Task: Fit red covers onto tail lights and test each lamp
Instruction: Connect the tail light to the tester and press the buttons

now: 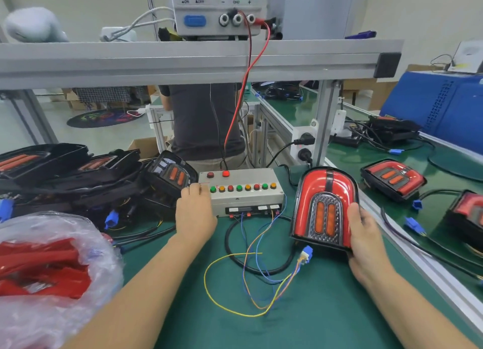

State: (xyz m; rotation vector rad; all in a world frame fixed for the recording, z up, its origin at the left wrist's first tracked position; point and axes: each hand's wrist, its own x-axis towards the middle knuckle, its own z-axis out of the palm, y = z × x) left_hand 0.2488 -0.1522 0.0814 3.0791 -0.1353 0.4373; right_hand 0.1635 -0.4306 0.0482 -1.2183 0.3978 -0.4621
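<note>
- Head view: left hand (194,212) rests on the grey button-studded test box (241,191), fingers curled at its left button row (exact button: cannot tell).
- Right hand (366,241) grips the red-covered arch-shaped tail light (324,207) by its right edge, propped upright on the green mat (300,309) beside the box.
- Clear plastic bag of red covers (44,265) sits at left.

Both forearms bare — no sleeves, gloves or, seemingly, rings — left hand (194,215), right hand (366,244).

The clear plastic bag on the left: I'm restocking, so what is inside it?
Inside the clear plastic bag lie red covers, piled loosely. The crinkled film blurs them, and lower ones are covered, so their number cannot be told.
</note>
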